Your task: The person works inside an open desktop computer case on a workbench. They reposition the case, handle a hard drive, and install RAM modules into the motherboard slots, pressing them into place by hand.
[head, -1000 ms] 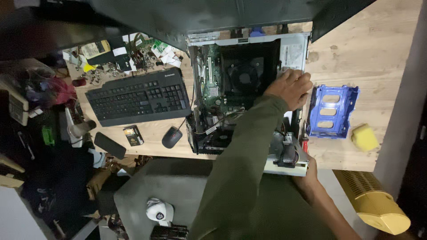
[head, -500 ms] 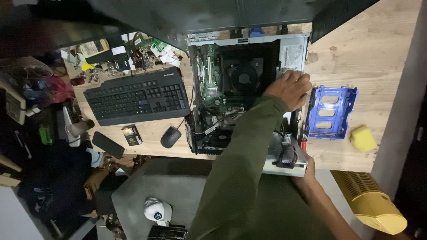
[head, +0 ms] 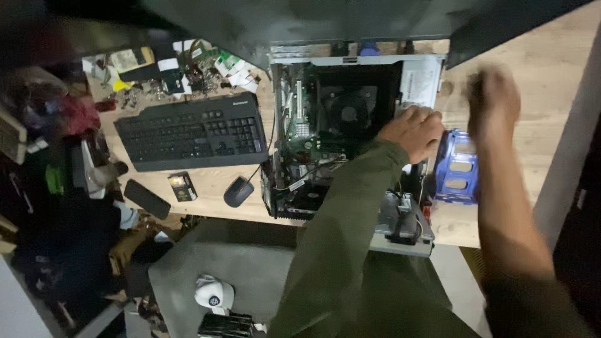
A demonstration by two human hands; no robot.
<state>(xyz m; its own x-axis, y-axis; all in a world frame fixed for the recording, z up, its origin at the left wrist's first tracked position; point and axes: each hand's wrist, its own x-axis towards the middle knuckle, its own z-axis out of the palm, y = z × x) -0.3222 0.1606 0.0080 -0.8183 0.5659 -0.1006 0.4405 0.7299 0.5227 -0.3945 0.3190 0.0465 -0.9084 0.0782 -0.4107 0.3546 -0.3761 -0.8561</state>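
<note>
An open desktop computer case (head: 294,125) lies on a wooden table (head: 551,75), its black fan (head: 350,116) and green board exposed. My left hand (head: 413,131), in a green sleeve, sits knuckles up on the case's right side, its fingers curled over a part by a white label. My right hand (head: 494,100) is raised and blurred above the table, just past a blue plastic drive caddy (head: 460,169). Nothing shows in it, and its fingers are too smeared to read. A grey metal drive cage (head: 400,225) rests at the table's front edge, below my left arm.
A black keyboard (head: 191,131) and a mouse (head: 238,191) lie left of the case, with a dark phone (head: 147,199) and a small card (head: 183,186). Clutter fills the far left. A dark panel (head: 344,22) overhangs the back. Below the table are a grey seat (head: 231,263) and a white cap (head: 213,294).
My right hand has left the table's front edge near the metal cage and swung up over the blue caddy. My left hand stays on the case.
</note>
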